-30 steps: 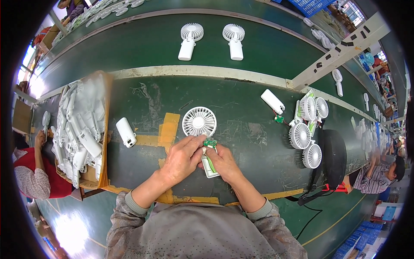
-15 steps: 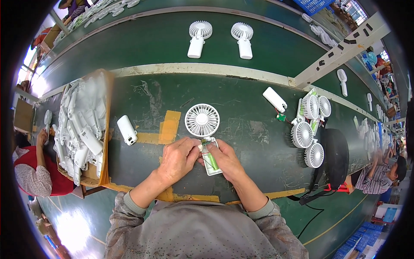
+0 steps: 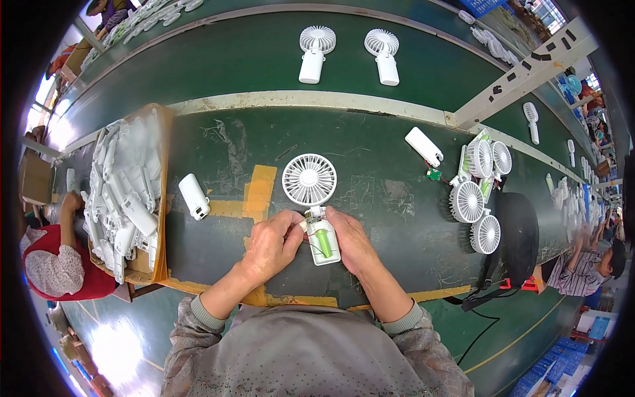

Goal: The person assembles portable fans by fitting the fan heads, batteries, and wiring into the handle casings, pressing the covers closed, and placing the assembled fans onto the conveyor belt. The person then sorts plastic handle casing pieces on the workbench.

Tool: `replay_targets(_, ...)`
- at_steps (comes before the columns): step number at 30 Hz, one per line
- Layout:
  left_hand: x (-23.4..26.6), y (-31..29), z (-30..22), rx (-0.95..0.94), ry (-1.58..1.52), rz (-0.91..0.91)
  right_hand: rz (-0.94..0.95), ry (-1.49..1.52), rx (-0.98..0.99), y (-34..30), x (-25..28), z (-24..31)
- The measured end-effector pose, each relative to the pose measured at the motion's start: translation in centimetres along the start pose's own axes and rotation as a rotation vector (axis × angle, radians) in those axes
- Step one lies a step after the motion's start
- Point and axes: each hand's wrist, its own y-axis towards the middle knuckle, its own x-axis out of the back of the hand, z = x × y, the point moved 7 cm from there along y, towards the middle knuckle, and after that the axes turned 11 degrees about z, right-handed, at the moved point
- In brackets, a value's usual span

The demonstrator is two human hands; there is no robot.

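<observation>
A white handheld fan lies face up before me, its round grille pointing away. Its handle shell is uncovered, and inside are a green battery cell and thin wires. My right hand grips the handle along its right side, thumb near the neck. Pinched closed at the handle's upper left, beside a small circuit board, my left hand holds a small white piece largely hidden by the fingers. A white handle cover rests to the left.
On the left stands a carton heaped with white shells. Several fans are piled at the right, near a black bag. Another white casing has a green board wired to it. Two fans lie beyond the rail.
My right thumb has moved up off the battery to the handle's edge, exposing more of the inside. My left hand keeps its pinch. The two fans beyond the rail appear slightly farther right.
</observation>
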Motion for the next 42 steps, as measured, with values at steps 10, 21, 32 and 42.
replay_targets(10,-0.5,0.1,0.6,-0.012,0.049,0.010,0.002,-0.063,0.005,-0.2,0.1,0.0)
replay_targets(21,-0.4,0.2,-0.6,-0.127,0.184,-0.031,-0.011,-0.136,0.012,0.2,0.6,-0.4)
replay_targets(32,-0.7,-0.3,-1.7,-0.279,0.278,-0.035,0.074,-0.145,0.003,-0.4,0.0,0.3)
replay_targets(42,-1.7,-0.2,-2.6,-0.294,0.465,0.047,0.210,-0.289,0.078,-0.4,-0.9,0.4)
